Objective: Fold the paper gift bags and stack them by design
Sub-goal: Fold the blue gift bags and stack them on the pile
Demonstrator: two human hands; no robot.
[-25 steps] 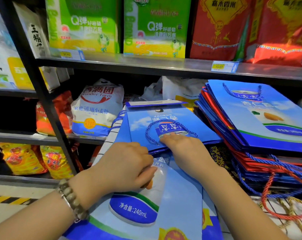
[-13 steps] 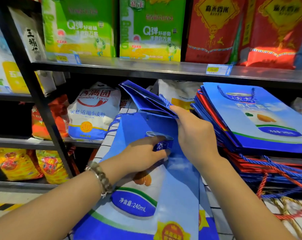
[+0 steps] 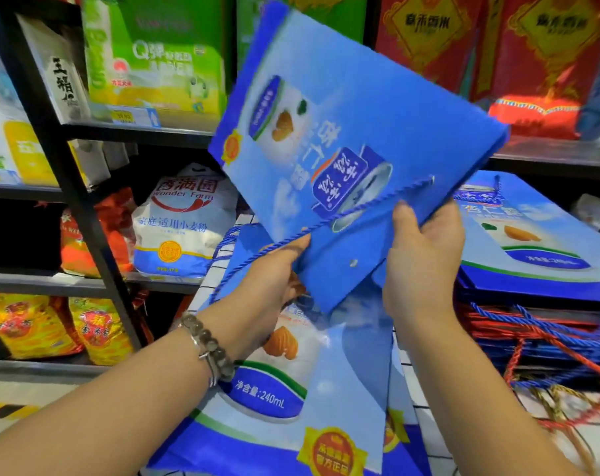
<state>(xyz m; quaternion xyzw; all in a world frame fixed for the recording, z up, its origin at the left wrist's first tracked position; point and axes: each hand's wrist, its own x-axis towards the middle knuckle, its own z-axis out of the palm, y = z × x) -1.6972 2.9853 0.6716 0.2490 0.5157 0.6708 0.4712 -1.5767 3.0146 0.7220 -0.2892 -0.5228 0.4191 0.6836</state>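
A flat blue paper gift bag (image 3: pixel 343 118) with a can and almond print is raised upright in front of the shelves, tilted, its rope handle hanging across its lower end. My left hand (image 3: pixel 271 280) grips its lower left edge. My right hand (image 3: pixel 422 262) grips its lower right edge, thumb on the front. Below the hands another blue gift bag (image 3: pixel 291 400) of the same design lies flat. To the right a stack of folded bags (image 3: pixel 539 249) has a blue one on top and red and blue ones beneath.
Metal shelving (image 3: pixel 71 187) stands at the left and behind, with green boxes (image 3: pixel 154 63), red boxes (image 3: pixel 498 46), a flour sack (image 3: pixel 181 228) and yellow packets (image 3: pixel 30 324). Red and blue rope handles (image 3: pixel 549 348) hang tangled at the right. The floor shows at lower left.
The blue bag lay flat under both hands a second ago. Both hands then lifted it; now it is up off the pile and turned, held at its lower end.
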